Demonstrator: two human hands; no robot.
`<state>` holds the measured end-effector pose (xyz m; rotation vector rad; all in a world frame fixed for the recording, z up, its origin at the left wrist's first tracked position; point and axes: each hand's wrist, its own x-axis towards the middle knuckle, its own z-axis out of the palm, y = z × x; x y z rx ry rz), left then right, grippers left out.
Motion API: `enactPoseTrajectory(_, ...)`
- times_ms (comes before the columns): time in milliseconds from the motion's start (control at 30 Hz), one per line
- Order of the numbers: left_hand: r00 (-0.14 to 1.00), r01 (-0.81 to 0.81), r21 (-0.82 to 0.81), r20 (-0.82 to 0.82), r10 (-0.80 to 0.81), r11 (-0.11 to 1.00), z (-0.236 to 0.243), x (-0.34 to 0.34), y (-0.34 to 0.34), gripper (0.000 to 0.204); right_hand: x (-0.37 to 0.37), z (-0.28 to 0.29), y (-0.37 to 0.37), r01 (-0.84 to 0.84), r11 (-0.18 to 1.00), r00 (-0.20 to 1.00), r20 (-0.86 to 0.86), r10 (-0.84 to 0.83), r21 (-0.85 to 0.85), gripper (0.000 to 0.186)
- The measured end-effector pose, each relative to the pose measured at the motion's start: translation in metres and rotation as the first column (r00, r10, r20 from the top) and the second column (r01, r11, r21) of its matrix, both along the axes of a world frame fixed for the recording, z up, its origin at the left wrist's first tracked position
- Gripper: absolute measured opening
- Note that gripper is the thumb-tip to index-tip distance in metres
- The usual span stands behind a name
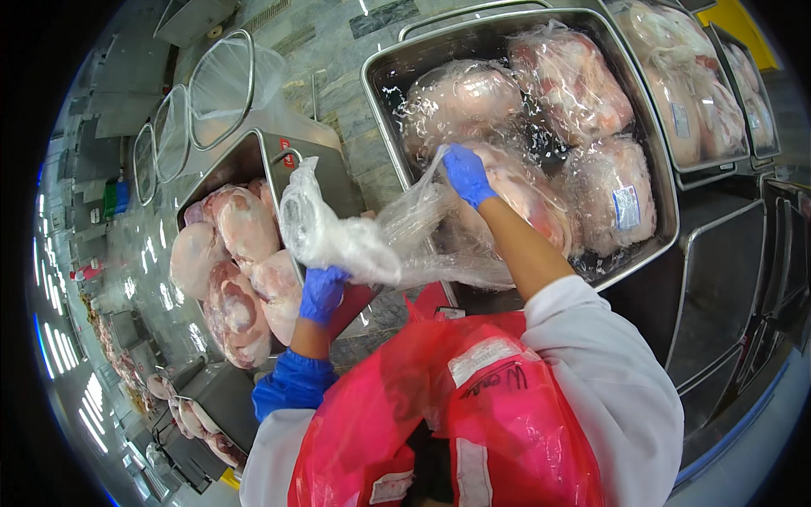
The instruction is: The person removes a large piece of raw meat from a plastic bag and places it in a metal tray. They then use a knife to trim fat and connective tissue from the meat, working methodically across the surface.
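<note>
Presently grips, with the right hand (467, 174), one end of some clear plastic film (353, 241), fingers closed together and clamped on it. Makes contact, at the left hand (324, 294), with the underside of the same film; cannot tell whether clamped there, with fingertips hidden by the folds. Runs, as to film, leftward and back toward the body from the right fingers, stretched between both hands. Bunches thickest just beyond the left fingers, nearer to them than to the right; slants there along its long axis, upper end away to the left, and trails a loose part rightward across the near edge of a metal tub (385, 127). Shows bagged meat (519, 190) inside that tub, just below and to the right of the right fingers. Shows, near the left fingers and to their left, unwrapped meat (245, 224) in a metal bin (338, 173).
</note>
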<state>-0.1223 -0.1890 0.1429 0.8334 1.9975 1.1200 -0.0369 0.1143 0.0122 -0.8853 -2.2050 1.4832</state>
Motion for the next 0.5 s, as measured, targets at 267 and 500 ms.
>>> enactPoseTrajectory(267, 0.795, -0.007, 0.142, 0.602, -0.08, 0.99, -0.021, 0.041, 0.102, 0.037, 0.015, 0.182, -0.038, -0.271, 0.962, 0.916, -0.299, 0.268, 0.032, 0.016)
enactPoseTrajectory(500, 0.641, -0.039, 0.085, 0.766, -0.04, 0.996, -0.063, 0.069, 0.099, 0.037, 0.008, 0.209, -0.046, -0.73, 0.591, 0.658, 0.119, 0.743, 0.343, 0.018)
